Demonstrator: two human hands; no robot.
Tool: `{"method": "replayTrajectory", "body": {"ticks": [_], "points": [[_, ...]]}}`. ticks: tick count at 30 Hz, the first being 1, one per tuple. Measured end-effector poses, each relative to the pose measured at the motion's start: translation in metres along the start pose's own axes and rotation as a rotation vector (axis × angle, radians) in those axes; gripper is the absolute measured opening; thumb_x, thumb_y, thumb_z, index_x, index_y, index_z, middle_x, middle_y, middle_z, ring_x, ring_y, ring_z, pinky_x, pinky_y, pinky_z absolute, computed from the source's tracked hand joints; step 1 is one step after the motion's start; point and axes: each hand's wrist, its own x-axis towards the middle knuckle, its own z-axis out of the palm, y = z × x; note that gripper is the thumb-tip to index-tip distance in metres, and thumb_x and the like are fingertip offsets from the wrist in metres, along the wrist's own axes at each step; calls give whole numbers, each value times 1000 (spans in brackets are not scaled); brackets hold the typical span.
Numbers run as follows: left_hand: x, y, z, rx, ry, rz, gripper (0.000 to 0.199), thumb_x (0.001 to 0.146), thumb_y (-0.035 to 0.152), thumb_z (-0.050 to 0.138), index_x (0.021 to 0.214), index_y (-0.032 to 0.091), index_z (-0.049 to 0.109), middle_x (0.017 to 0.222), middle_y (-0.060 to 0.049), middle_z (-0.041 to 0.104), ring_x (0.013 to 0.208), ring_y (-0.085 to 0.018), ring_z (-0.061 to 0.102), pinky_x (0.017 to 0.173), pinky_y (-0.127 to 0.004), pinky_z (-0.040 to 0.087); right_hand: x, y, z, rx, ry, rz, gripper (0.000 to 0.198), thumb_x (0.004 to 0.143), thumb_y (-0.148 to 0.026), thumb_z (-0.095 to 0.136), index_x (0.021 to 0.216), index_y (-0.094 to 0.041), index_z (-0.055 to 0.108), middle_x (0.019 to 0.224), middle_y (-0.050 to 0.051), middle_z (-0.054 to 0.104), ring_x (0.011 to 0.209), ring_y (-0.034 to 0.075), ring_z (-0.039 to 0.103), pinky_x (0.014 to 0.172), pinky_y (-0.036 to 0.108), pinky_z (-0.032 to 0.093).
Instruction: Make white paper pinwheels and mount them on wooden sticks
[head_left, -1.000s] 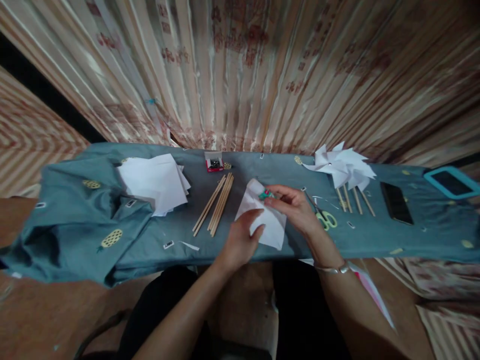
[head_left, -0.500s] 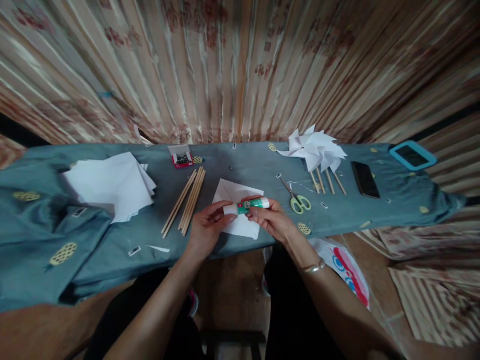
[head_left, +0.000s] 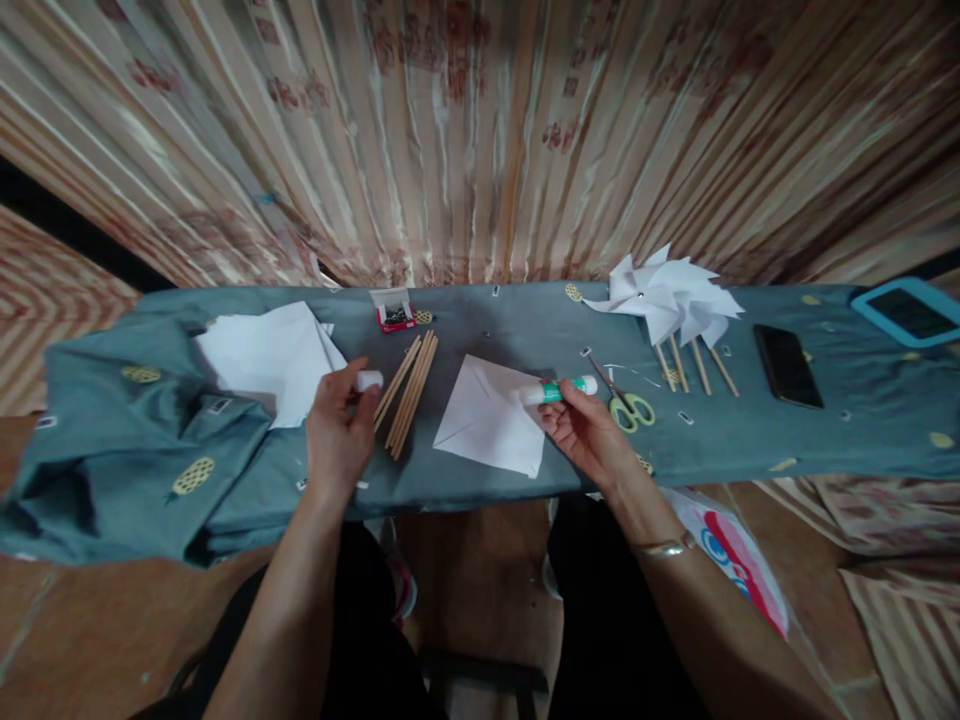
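Observation:
My right hand [head_left: 589, 430] grips a green-and-white glue stick [head_left: 559, 391], its uncapped end pointing left over a square sheet of white paper [head_left: 491, 425]. Crease or cut lines run across that sheet. Between the fingers of my left hand [head_left: 341, 425] is the white cap [head_left: 368, 380], held apart from the stick, near the pile of white paper [head_left: 270, 355]. Several thin wooden sticks [head_left: 412, 398] lie between my left hand and the square sheet. Scissors with green handles [head_left: 631, 411] rest just right of the glue stick.
A small red box [head_left: 394, 315] of dark pins stands open at the back. White paper pinwheels [head_left: 675, 305] on wooden sticks lie at the back right. Beyond them are a dark phone [head_left: 787, 367] and a blue-framed tablet [head_left: 911, 312]. A grey-green cloth [head_left: 465, 315] covers the table.
The cap has come off the glue stick. My left hand has moved left with the cap, while my right hand keeps the stick over the paper. The view has shifted left.

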Motion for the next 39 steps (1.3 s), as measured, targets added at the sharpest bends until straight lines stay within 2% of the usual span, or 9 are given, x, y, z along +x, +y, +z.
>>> {"method": "replayTrajectory", "body": {"ticks": [3, 7, 12, 14, 16, 20, 26, 32, 39], "points": [[8, -20, -14, 331, -44, 129, 44, 85, 31, 48, 123, 14, 63, 105, -12, 62, 92, -24, 60, 86, -40, 50, -1, 1, 0, -50, 1, 15, 28, 61, -35, 89, 78, -18, 75, 69, -1, 72, 58, 7, 63, 56, 15, 52], [9, -30, -16, 523, -92, 244, 46, 87, 30, 47, 129, 13, 59, 111, -16, 64, 108, -34, 54, 96, -52, 45, 0, 3, -2, -155, 39, 1, 36, 57, -41, 90, 78, -16, 76, 64, -1, 71, 56, 7, 63, 54, 16, 52], [-8, -5, 1, 472, -51, 426, 46, 92, 26, 47, 136, 15, 52, 137, -15, 56, 124, -33, 48, 105, -53, 39, 3, 5, -6, -225, 78, -1, 37, 56, -44, 90, 73, -16, 73, 62, 0, 71, 56, 8, 65, 55, 16, 52], [-23, 10, 18, 365, -162, 556, 39, 94, 20, 43, 130, 17, 58, 133, -14, 60, 123, -29, 51, 106, -49, 40, 5, 6, -5, -214, 80, 7, 37, 58, -46, 89, 73, -17, 72, 64, -1, 72, 57, 8, 66, 54, 16, 53], [-40, 22, 36, 289, -370, 644, 36, 96, 18, 42, 127, 17, 60, 133, -13, 60, 126, -27, 50, 107, -47, 42, 6, 6, -5, -194, 85, 22, 37, 59, -48, 88, 72, -18, 70, 66, -1, 72, 56, 8, 66, 53, 16, 53], [-65, 30, 65, 301, -566, 674, 36, 99, 27, 42, 129, 16, 59, 144, -17, 50, 140, -32, 37, 109, -53, 39, 10, 9, -4, -146, 97, 69, 40, 60, -53, 86, 71, -19, 68, 63, -1, 71, 57, 8, 66, 54, 16, 54], [-70, 24, 74, 358, -596, 660, 35, 96, 32, 51, 126, 18, 63, 148, -20, 45, 144, -38, 31, 111, -60, 33, 13, 10, -5, -173, 71, 72, 37, 63, -52, 84, 72, -20, 68, 66, -2, 71, 59, 8, 65, 58, 18, 54], [-70, 21, 76, 333, -566, 665, 33, 94, 31, 54, 123, 19, 64, 149, -20, 41, 143, -41, 30, 111, -60, 34, 16, 13, -1, -544, 34, -225, 31, 62, -46, 85, 75, -21, 71, 72, -1, 70, 64, 11, 62, 65, 26, 52], [-70, 18, 75, 319, -573, 670, 34, 93, 33, 56, 124, 20, 62, 152, -17, 38, 144, -41, 28, 111, -61, 34, 15, 19, 4, -1021, 92, -406, 34, 74, -53, 74, 82, -20, 69, 76, 3, 70, 74, 18, 63, 71, 33, 50]]}}
